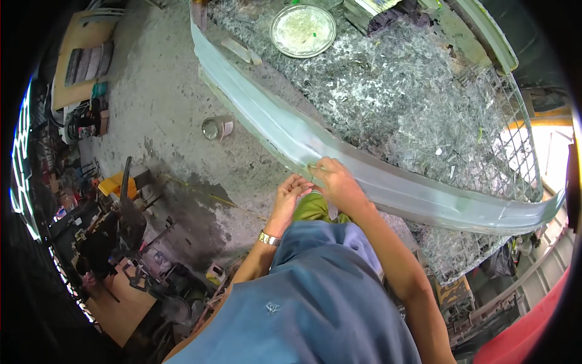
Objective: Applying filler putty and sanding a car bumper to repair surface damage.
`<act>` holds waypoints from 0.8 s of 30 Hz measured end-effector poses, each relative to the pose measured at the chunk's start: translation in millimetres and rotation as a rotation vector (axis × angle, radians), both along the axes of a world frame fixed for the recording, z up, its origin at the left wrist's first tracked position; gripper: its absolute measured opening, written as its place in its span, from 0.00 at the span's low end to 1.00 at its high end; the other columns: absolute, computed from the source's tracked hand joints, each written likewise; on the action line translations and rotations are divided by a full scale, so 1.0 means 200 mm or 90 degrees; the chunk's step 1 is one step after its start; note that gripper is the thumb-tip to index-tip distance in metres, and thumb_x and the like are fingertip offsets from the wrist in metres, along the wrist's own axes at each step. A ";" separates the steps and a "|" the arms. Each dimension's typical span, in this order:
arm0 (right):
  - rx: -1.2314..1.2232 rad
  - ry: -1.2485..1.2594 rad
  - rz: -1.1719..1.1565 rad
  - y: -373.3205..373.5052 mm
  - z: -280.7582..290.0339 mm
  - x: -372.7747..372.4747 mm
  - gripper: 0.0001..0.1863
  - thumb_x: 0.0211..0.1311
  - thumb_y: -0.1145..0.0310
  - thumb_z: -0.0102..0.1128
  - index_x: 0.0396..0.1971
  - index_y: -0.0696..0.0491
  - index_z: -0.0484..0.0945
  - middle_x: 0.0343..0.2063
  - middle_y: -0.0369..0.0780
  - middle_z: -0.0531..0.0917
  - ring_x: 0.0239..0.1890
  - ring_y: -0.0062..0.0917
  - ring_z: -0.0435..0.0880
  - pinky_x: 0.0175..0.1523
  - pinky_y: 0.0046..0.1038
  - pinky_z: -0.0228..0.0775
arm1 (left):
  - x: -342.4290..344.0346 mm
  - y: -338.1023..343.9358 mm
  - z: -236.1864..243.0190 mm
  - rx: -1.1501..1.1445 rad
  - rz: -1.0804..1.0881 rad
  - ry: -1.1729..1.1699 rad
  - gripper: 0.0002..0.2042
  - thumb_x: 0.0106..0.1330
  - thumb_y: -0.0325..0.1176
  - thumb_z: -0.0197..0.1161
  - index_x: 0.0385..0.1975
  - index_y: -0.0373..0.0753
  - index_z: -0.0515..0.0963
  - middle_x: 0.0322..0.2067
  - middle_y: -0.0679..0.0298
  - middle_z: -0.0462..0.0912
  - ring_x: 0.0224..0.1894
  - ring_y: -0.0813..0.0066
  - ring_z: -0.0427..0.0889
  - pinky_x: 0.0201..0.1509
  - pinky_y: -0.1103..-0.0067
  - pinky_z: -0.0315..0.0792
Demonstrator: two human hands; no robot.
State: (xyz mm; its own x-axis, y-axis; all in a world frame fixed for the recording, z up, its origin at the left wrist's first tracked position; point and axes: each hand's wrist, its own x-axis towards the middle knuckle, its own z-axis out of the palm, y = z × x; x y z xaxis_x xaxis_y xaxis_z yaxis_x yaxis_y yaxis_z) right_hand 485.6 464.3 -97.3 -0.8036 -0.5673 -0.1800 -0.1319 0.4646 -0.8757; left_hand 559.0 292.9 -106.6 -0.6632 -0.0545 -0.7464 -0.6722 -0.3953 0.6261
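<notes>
A long, curved, pale grey panel stretches from the upper left to the far right, in front of my body. My right hand is at its near edge, about midway along, fingers bent and pressed together. A thin, light-coloured bit shows at those fingertips, too small to name. Close beside it on the left is my left hand, with a metal-banded watch on the wrist. Its fingers are curled together, and whatever they pinch is hidden. Both hands are just above my green trousers.
Behind the panel is a mesh-topped table crusted with pale residue, bearing a round lid. On the concrete floor stands a metal can. Dark machinery and clutter fill the left; another long panel lies at the upper right.
</notes>
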 end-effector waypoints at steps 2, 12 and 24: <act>0.089 -0.010 0.075 0.09 0.09 -0.01 0.21 0.48 0.81 0.53 0.45 0.53 0.79 0.42 0.44 0.76 0.47 0.37 0.75 0.54 0.35 0.67 | 0.01 0.00 0.01 0.009 0.029 0.000 0.09 0.63 0.21 0.50 0.43 0.33 0.71 0.41 0.60 0.78 0.47 0.71 0.79 0.52 0.76 0.73; 0.060 0.096 0.038 0.10 0.14 -0.14 0.22 0.49 0.79 0.54 0.49 0.53 0.75 0.42 0.43 0.75 0.47 0.37 0.74 0.55 0.36 0.67 | 0.01 0.01 0.00 0.118 0.016 -0.034 0.08 0.64 0.22 0.48 0.41 0.36 0.69 0.39 0.61 0.77 0.49 0.69 0.79 0.52 0.77 0.73; 0.196 -0.020 0.052 0.63 0.22 0.15 0.20 0.47 0.81 0.54 0.42 0.51 0.81 0.40 0.39 0.76 0.46 0.33 0.74 0.54 0.34 0.68 | 0.03 0.06 0.06 0.198 0.049 -0.031 0.13 0.59 0.19 0.50 0.44 0.38 0.69 0.41 0.63 0.76 0.54 0.61 0.75 0.59 0.68 0.71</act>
